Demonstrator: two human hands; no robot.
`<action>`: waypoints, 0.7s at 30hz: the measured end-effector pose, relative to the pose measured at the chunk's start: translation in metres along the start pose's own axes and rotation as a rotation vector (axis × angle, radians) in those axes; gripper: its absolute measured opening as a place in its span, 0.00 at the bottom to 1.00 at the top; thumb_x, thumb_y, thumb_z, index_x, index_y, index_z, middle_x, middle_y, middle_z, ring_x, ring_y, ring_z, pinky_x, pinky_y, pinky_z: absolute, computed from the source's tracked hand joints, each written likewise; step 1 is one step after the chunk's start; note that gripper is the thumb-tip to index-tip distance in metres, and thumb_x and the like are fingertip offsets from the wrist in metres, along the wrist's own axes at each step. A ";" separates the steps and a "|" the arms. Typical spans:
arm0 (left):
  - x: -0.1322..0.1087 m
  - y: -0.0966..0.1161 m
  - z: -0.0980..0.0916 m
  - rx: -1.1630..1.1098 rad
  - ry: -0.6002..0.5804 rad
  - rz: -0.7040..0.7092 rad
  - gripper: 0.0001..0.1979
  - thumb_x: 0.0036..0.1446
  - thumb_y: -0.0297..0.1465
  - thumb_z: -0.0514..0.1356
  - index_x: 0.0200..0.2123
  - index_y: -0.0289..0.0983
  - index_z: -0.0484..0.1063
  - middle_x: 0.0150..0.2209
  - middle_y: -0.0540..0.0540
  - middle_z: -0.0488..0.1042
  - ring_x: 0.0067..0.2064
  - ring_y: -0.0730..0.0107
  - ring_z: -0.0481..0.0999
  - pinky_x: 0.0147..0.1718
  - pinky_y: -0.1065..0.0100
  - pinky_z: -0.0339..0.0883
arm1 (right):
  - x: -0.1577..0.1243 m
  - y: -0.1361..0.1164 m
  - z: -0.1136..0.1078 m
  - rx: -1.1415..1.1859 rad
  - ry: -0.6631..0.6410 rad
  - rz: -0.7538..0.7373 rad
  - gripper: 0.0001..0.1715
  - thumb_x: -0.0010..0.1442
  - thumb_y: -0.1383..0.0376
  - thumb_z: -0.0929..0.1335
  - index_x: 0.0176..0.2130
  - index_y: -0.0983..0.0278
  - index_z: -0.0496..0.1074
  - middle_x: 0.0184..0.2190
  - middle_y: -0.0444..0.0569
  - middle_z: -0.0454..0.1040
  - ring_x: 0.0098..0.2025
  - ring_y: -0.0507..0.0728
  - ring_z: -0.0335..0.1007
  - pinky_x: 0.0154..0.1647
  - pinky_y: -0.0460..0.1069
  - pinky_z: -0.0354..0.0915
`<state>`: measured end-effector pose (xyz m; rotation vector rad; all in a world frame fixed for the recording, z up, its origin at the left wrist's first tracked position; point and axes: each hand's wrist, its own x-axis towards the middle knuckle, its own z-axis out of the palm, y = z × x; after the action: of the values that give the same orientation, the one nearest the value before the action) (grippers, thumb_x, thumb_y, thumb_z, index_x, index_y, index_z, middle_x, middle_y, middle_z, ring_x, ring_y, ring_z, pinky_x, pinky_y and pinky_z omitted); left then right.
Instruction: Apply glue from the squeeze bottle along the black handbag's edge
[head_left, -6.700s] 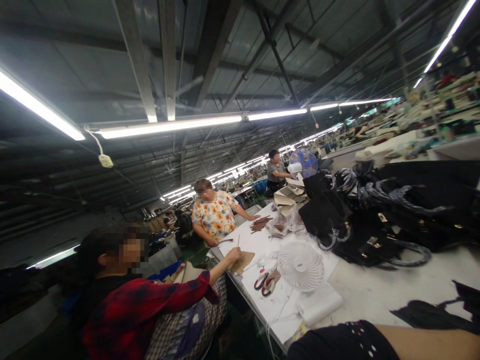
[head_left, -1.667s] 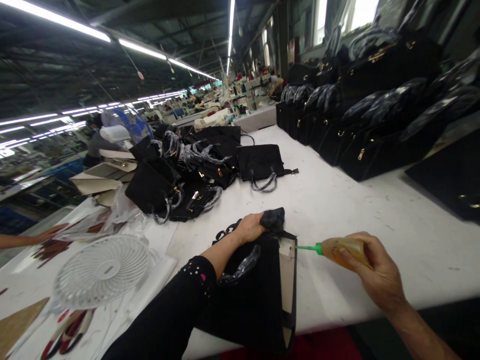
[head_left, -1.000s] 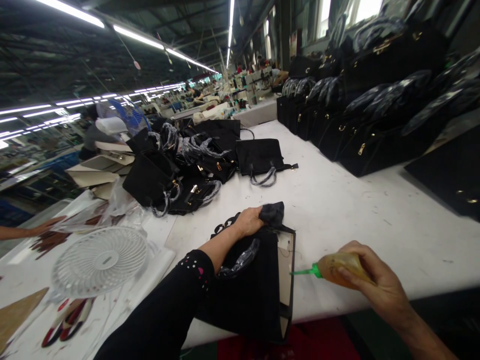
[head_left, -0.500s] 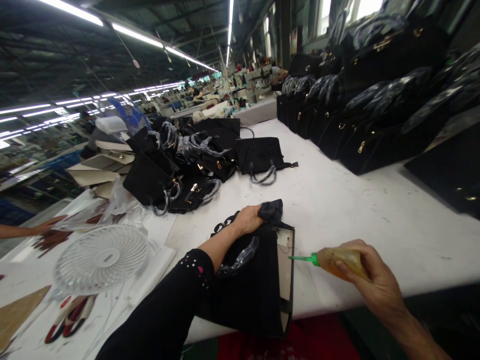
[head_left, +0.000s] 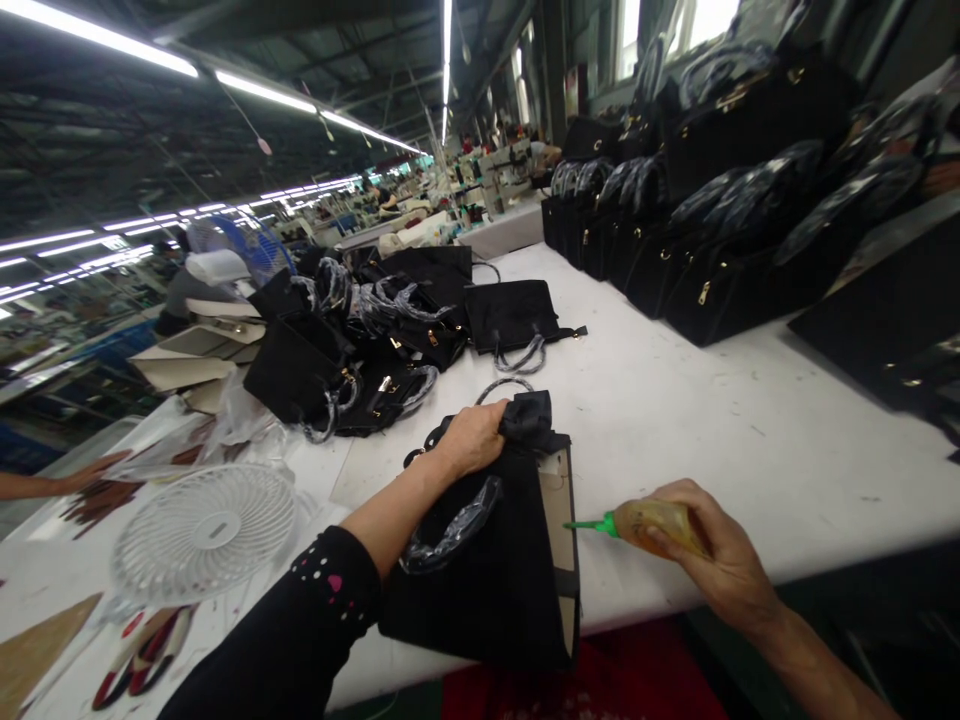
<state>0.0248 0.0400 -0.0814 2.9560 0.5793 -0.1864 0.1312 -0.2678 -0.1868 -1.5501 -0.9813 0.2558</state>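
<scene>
A black handbag (head_left: 480,580) lies at the table's front edge, its open side showing a beige inner panel (head_left: 556,510). My left hand (head_left: 472,440) is closed on bunched black lining (head_left: 527,414) at the bag's top end. A plastic-wrapped handle (head_left: 457,530) rests on the bag below my left wrist. In my right hand (head_left: 712,545) is a squeeze bottle (head_left: 660,525) of amber liquid, held nearly level. Its green nozzle (head_left: 592,525) points left, with the tip at the edge of the beige panel; whether it touches, I cannot tell.
A white fan (head_left: 214,530) and red-handled scissors (head_left: 142,655) lie at left, near another person's hand (head_left: 94,470). Black bags (head_left: 300,370) are heaped behind, with one flat bag (head_left: 511,312) beside them. Rows of black bags (head_left: 720,280) stand at right on the white table (head_left: 675,400).
The view has shifted slightly. The nozzle tip has come closer to the open side of the handbag, reaching the beige panel's edge. My left hand still grips the lining.
</scene>
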 end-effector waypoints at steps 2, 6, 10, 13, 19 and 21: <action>-0.006 0.000 -0.003 0.027 0.030 0.014 0.13 0.60 0.26 0.52 0.47 0.39 0.69 0.45 0.41 0.79 0.48 0.51 0.79 0.45 0.61 0.69 | 0.001 -0.001 0.000 0.025 0.006 -0.005 0.10 0.67 0.59 0.70 0.47 0.56 0.69 0.38 0.47 0.72 0.39 0.59 0.72 0.37 0.53 0.70; -0.014 0.001 -0.004 0.081 0.058 0.050 0.13 0.61 0.25 0.53 0.48 0.38 0.68 0.46 0.42 0.77 0.48 0.52 0.78 0.44 0.61 0.69 | 0.003 -0.004 0.000 0.085 -0.174 0.047 0.07 0.68 0.58 0.69 0.42 0.58 0.70 0.35 0.46 0.71 0.35 0.57 0.70 0.33 0.51 0.67; -0.017 0.003 -0.004 0.128 0.070 0.068 0.14 0.61 0.25 0.52 0.49 0.38 0.67 0.46 0.42 0.76 0.48 0.53 0.77 0.43 0.60 0.70 | 0.004 0.001 0.001 0.167 -0.102 -0.006 0.07 0.67 0.59 0.70 0.45 0.56 0.70 0.38 0.45 0.71 0.40 0.56 0.71 0.38 0.50 0.69; -0.019 0.006 -0.004 0.166 0.077 0.073 0.16 0.59 0.24 0.53 0.50 0.38 0.66 0.46 0.42 0.76 0.46 0.54 0.78 0.42 0.59 0.70 | 0.005 0.007 0.001 0.166 -0.056 0.013 0.07 0.67 0.59 0.71 0.45 0.55 0.70 0.39 0.44 0.71 0.40 0.56 0.71 0.39 0.50 0.68; -0.023 0.012 -0.005 0.223 0.106 0.058 0.14 0.59 0.25 0.52 0.48 0.38 0.66 0.45 0.43 0.75 0.43 0.54 0.79 0.38 0.59 0.70 | 0.002 0.009 -0.003 0.189 -0.136 0.047 0.07 0.67 0.57 0.70 0.44 0.55 0.70 0.38 0.45 0.71 0.40 0.57 0.70 0.37 0.50 0.67; -0.025 0.014 -0.006 0.235 0.110 0.056 0.13 0.59 0.26 0.52 0.48 0.38 0.66 0.45 0.43 0.75 0.43 0.54 0.79 0.37 0.59 0.70 | 0.001 0.008 -0.005 0.187 -0.095 0.074 0.08 0.67 0.56 0.70 0.44 0.55 0.70 0.38 0.45 0.71 0.40 0.57 0.70 0.37 0.50 0.67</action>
<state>0.0077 0.0188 -0.0707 3.2235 0.5191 -0.0919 0.1386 -0.2696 -0.1927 -1.4143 -0.9471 0.4646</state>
